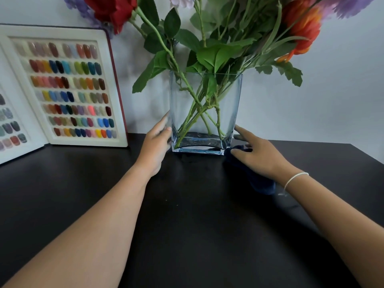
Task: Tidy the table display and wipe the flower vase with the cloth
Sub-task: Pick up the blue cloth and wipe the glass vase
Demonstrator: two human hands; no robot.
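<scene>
A clear rectangular glass vase (182,104) stands on the dark table (187,225) near the wall, with green stems and red, orange and purple flowers (207,53) in it. My left hand (156,144) lies flat against the vase's left side, fingers spread. At the vase's lower right corner my right hand (255,153) presses on a dark blue cloth (259,181), its fingertips touching the glass. The cloth trails back under my wrist onto the table.
An open nail-colour sample book (64,90) with a red cover leans against the white wall at the left, just beside the vase. The table's right edge (367,154) runs diagonally at the far right.
</scene>
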